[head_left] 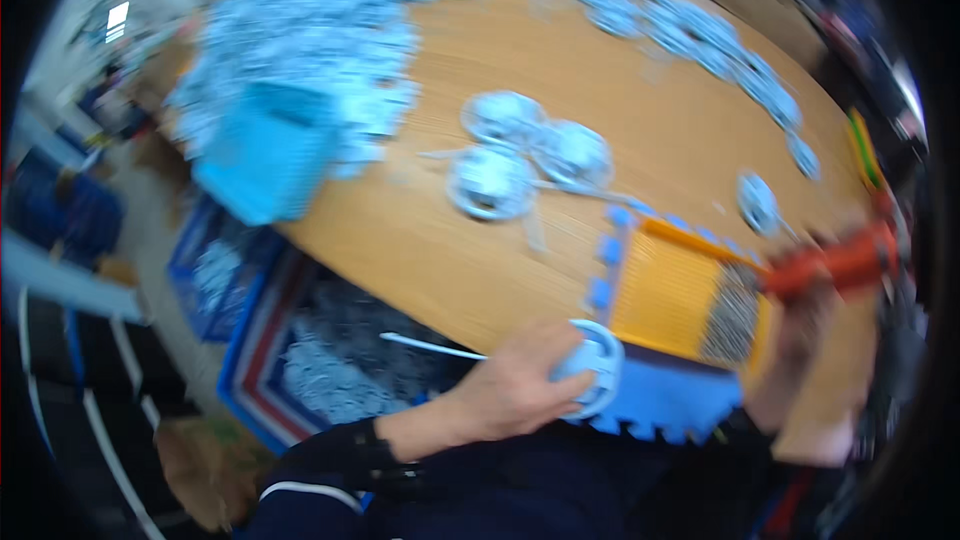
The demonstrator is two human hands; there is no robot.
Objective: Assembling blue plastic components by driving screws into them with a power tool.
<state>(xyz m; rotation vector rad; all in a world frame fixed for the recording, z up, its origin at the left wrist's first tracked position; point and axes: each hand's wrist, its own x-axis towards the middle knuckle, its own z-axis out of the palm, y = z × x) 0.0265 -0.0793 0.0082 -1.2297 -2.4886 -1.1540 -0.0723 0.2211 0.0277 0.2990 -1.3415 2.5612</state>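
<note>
Since small metal bits (733, 315) bunch in the right end of the orange tray (665, 290), they're probably there to be handy for the right hand (806, 308), grip wrapped round a red tool (850, 262). Left hand (525, 380) pinches a pale-blue round part (603, 372) by the tray's near-left corner, likely steadying it.

One red tool (840, 262), one orange tray (660, 285), one turquoise basket (262, 160).

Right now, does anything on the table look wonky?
Maybe the turquoise basket: beside the big pale-blue pile, it seems to poke past the edge of the table, which looks a bit precarious. The picture is too blurry to tell whether it's tipping.
</note>
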